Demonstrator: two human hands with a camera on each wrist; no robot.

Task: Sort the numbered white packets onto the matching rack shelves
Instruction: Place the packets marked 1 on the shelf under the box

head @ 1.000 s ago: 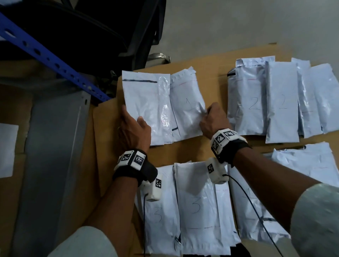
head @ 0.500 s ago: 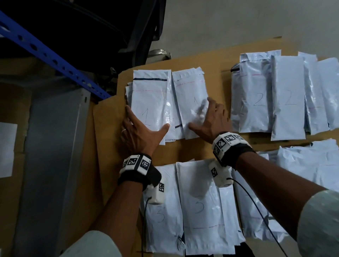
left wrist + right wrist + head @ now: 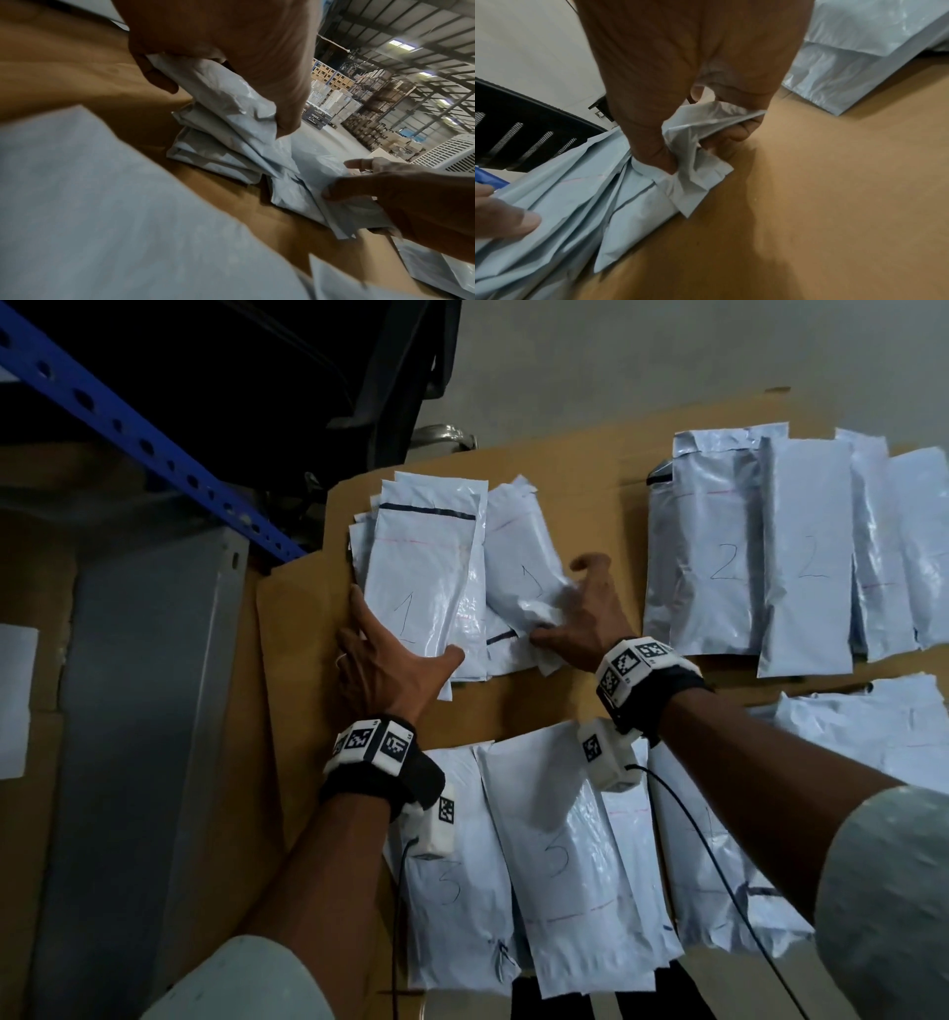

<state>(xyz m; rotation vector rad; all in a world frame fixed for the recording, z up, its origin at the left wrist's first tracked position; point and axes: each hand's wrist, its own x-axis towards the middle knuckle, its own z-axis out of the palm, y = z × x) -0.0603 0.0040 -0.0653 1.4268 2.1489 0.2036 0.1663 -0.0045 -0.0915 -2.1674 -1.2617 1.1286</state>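
White packets marked 1 lie in two overlapping stacks on brown cardboard. My left hand grips the near end of the left stack, thumb on top and fingers under its left edge; in the left wrist view the left stack is lifted at that end. My right hand pinches the crumpled near corner of the right stack's top packet, seen in the right wrist view as a bunched packet corner between thumb and fingers. Packets marked 2 lie to the right, packets marked 3 lie nearer me.
A blue perforated rack beam crosses the upper left above a grey metal panel. A black chair stands beyond the cardboard's far edge. More white packets lie at the right, under my right forearm.
My left hand went from lying flat on the left stack to gripping its near end. My right hand's fingers closed and bunched the right packet's corner. The view shifted slightly.
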